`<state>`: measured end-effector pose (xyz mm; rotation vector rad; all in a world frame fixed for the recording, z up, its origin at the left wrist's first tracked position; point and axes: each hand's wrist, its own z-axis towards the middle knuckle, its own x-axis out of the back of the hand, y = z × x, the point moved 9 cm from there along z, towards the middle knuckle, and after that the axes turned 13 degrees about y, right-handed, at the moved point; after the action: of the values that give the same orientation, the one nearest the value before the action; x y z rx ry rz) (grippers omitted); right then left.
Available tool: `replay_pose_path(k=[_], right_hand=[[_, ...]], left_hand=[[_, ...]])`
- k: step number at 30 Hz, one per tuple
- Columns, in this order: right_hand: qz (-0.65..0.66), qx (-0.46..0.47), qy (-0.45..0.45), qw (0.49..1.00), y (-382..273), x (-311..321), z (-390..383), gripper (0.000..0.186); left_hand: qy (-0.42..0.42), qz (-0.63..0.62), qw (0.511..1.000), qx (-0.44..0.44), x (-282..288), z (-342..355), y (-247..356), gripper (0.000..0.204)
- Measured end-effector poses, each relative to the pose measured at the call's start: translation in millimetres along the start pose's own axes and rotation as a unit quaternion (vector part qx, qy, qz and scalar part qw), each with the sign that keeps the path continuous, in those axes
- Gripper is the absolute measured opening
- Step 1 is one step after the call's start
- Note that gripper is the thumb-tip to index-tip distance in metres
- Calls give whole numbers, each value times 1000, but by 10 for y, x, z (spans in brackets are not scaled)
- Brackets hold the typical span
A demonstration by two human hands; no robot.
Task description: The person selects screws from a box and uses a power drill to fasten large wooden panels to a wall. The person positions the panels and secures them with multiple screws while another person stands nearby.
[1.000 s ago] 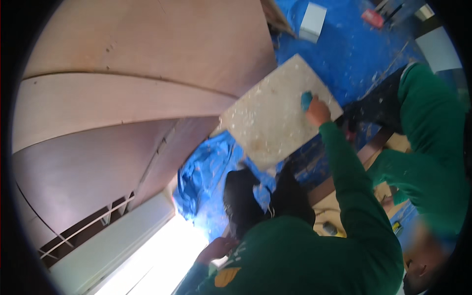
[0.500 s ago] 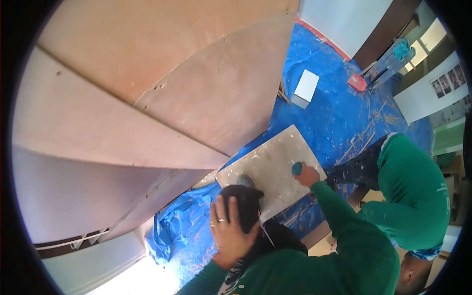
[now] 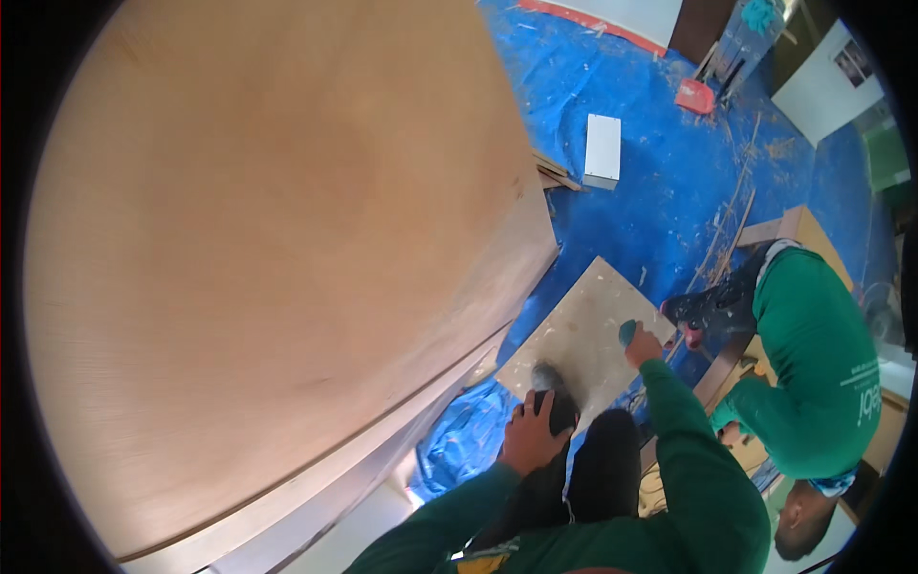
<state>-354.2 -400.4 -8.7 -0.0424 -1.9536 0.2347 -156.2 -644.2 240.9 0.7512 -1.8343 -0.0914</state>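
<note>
My left hand [image 3: 534,438] rests on my bent, dark-trousered left knee [image 3: 566,411], its fingers apart and curved over it. The grey shoe [image 3: 545,375] of that leg stands on a paint-flecked wooden board [image 3: 595,297]. Over the board's right side, my right hand [image 3: 644,346] is closed round a small rounded teal thing [image 3: 627,333]; its exact kind does not show. A large bare wooden panel [image 3: 287,239] fills the left of the view, apart from both hands.
A co-worker in a green shirt [image 3: 813,364] bends over at the right beside wooden pieces [image 3: 813,244]. Blue sheeting [image 3: 660,210] with wood scraps covers the floor. Beyond lie a white box [image 3: 602,148], a red dustpan-like thing [image 3: 695,96] and a ladder [image 3: 741,53].
My view has shifted, and the wooden panel fills more of it. My left hand still lies on the knee, with fingers more curved. My right hand keeps the teal thing above the board.
</note>
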Motion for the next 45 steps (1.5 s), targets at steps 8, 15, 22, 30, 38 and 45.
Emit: replay_pose_path(k=[8,15,22,30,38,45], right_hand=[[103,-72,43,991,-250,2049,-528,83],[218,-82,149,961,367,2442,-508,78],[150,-31,12,988,-481,3995,267,79],[133,5,-33,991,-863,4198,616,80],[125,-16,-70,990,-730,4020,699,81],[110,-29,-92,989,-378,3815,701,82]], left_hand=[[-33,65,985,-155,760,-134,414,78],[307,21,867,-392,5494,-558,3213,37],[542,459,572,-409,8572,-1843,5046,41],[475,650,495,-326,9716,-1522,5491,28],[476,651,498,-319,9757,-1351,5534,27],[465,665,497,-308,9778,-1363,5518,24]])
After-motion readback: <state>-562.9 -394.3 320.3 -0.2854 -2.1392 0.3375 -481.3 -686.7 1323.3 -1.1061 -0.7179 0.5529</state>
